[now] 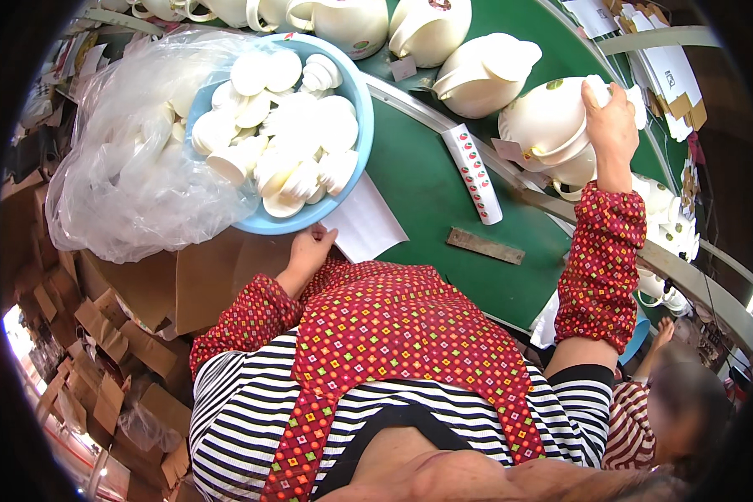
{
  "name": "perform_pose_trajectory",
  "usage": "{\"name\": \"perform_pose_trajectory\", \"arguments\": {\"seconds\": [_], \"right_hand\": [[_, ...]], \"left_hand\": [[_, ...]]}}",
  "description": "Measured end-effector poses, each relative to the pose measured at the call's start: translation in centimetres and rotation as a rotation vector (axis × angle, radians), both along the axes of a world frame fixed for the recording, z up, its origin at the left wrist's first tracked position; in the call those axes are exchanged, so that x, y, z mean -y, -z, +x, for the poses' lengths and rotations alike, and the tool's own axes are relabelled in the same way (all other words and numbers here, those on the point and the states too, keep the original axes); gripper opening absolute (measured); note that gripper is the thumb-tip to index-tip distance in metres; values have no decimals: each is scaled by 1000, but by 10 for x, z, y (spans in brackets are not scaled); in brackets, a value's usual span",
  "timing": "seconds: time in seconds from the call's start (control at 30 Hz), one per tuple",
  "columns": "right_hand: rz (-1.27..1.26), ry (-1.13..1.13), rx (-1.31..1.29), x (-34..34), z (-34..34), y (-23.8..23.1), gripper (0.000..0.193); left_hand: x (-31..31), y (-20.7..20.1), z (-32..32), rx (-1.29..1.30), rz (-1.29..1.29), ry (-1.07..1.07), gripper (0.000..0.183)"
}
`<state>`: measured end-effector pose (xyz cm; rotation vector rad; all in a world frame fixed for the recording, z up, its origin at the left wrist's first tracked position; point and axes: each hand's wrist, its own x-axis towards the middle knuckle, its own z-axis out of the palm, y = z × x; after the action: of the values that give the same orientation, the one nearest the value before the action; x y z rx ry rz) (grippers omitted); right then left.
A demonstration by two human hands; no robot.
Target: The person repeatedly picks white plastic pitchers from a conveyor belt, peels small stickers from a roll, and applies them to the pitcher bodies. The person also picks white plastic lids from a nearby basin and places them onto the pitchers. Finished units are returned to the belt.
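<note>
Right of a round blue plastic basin (365, 109) holding round white plastic lids (297, 125) lies a long white paper strip (475, 176).

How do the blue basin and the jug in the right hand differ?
Colour: the basin is light blue, while the jug is cream-white with green decoration.
Size: the basin looks wider than the jug.
Hands: the right hand grips the jug; the left hand is by the basin's near edge, though contact is unclear.
Shared: both have rounded outlines.

The head view looks down on the green bench (418, 188), seemingly near.
</note>
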<state>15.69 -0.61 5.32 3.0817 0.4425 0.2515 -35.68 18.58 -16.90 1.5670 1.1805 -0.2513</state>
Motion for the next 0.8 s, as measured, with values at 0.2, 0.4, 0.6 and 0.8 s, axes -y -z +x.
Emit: {"name": "perform_pose_trajectory", "arguments": {"seconds": [0.2,0.4,0.6,0.8], "right_hand": [[-37,-76,-5,-7,-9,-2,79],[-52,-81,2,2,-13,1,70],[31,-113,-48,36,20,23,72],[-39,4,-95,32,34,-11,69]], "left_hand": [[-14,-20,-1,282,-417,-476,22],[-30,-45,0,807,-726,-1174,53],[-72,7,-13,723,-538,-1287,35],[-89,1,-28,631,-497,-1268,40]]}}
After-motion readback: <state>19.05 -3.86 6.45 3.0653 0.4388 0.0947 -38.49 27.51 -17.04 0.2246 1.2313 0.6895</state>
